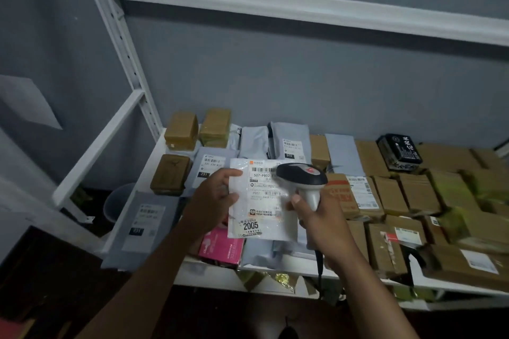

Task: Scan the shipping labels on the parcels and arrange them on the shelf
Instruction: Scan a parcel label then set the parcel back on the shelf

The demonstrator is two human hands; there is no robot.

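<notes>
At the centre of the frame the left hand [213,195] pinched a white parcel [259,201] by its left edge, thumb on the face and fingers behind, holding it label-up above the front of the shelf [132,201]. The parcel's long axis ran up and down the frame, with the barcode band near its top edge and a sticker reading 2005 near the bottom.

The right hand [316,217] curled round the handle of a scanner [301,176], its grip pressed tight on it just right of the parcel. The scanner's head sat over the parcel's upper right corner, nose pointing toward the left of the frame, so the barcode lay just beside and left of the nose. That relation seemed the one that mattered: a slight tilt of either hand would probably bring the beam across the band.

Grey mailers [289,143] and brown boxes [391,195] lay packed over the shelf behind and to the right.
</notes>
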